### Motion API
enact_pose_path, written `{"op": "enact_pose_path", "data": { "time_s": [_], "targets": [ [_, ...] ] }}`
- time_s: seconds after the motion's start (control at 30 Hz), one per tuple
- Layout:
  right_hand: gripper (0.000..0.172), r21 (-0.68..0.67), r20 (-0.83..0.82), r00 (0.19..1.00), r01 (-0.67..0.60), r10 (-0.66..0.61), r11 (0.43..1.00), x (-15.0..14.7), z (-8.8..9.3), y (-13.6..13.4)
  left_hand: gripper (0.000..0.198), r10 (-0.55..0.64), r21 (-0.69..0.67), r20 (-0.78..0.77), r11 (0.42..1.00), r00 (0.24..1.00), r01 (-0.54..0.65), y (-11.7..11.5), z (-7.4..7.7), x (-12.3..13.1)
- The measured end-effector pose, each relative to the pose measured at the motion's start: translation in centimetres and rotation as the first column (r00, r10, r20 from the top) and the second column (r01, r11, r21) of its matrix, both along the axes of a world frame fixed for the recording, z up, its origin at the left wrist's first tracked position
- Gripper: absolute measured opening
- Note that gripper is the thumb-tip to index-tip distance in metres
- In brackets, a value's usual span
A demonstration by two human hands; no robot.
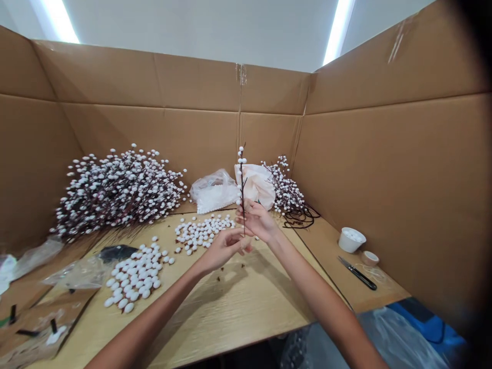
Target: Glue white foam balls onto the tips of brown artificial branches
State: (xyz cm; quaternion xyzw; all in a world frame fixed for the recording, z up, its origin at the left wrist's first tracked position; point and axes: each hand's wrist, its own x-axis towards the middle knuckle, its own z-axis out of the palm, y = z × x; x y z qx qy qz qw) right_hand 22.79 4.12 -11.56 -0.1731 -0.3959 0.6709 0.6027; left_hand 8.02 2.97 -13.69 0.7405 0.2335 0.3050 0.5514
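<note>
My left hand (226, 247) is closed on the lower end of a thin dark stem (243, 192), held upright over the table. White balls sit along the stem's upper part and left side. Just above and to the right, my right hand (258, 219) has its fingers closed round the same stem. Left of my hands, white balls with brown bits lie in two spreads on the table, a nearer one (134, 277) and a farther one (203, 231).
A big bundle of white-balled stems (123, 189) stands back left, a smaller one (286, 187) back right. Between them lies a clear bag of white balls (215, 193). At right are a white cup (351, 240), a tape roll (369, 258) and snips (358, 273). Cardboard walls (192, 133) surround the table.
</note>
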Motion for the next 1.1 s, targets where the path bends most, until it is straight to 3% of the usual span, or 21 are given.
{"op": "enact_pose_path", "data": {
  "time_s": [0.17,0.37,0.57,0.7,0.83,0.9,0.97,1.1],
  "targets": [
    [0.017,-0.124,-0.229,0.935,-0.305,0.272,0.944,-1.4,-4.0,0.4,0.041,0.11,-0.049,0.003,0.993,0.994,-0.11,-1.4,-3.7,-1.1],
    [0.02,-0.234,-0.266,0.893,-0.425,0.363,0.874,-3.6,-8.4,0.5,0.042,0.223,-0.155,-0.003,0.963,0.975,-0.22,-3.0,-6.7,-2.2],
    [0.023,-0.335,-0.31,0.891,-0.429,0.332,0.839,-3.4,-8.5,0.0,0.04,0.216,-0.156,-0.008,0.964,0.976,-0.215,-2.9,-7.0,-2.6],
    [0.023,-0.436,-0.221,0.952,-0.291,0.211,0.852,-3.8,-8.2,-0.5,0.036,0.25,-0.169,-0.006,0.954,0.968,-0.247,-2.8,-6.6,-2.9],
    [0.006,-0.387,0.029,0.995,0.096,-0.091,0.917,-4.8,-8.7,-1.1,0.031,0.271,-0.148,-0.009,0.951,0.962,-0.27,-2.8,-6.6,-3.1],
    [0.022,-0.316,0.121,0.972,0.23,-0.202,0.92,-5.1,-8.8,-1.3,0.03,0.292,-0.109,-0.008,0.95,0.956,-0.291,-2.8,-6.7,-3.2],
    [0.036,-0.293,0.179,0.956,0.277,-0.232,0.915,-5.3,-8.9,-1.5,0.027,0.307,-0.062,-0.003,0.95,0.952,-0.307,-2.8,-6.7,-3.2],
    [0.052,-0.313,0.23,0.956,0.251,-0.183,0.916,-6.0,-9.2,-2.0,0.024,0.293,-0.053,0.014,0.955,0.956,-0.292,-2.8,-7.1,-3.1]
  ]
}}
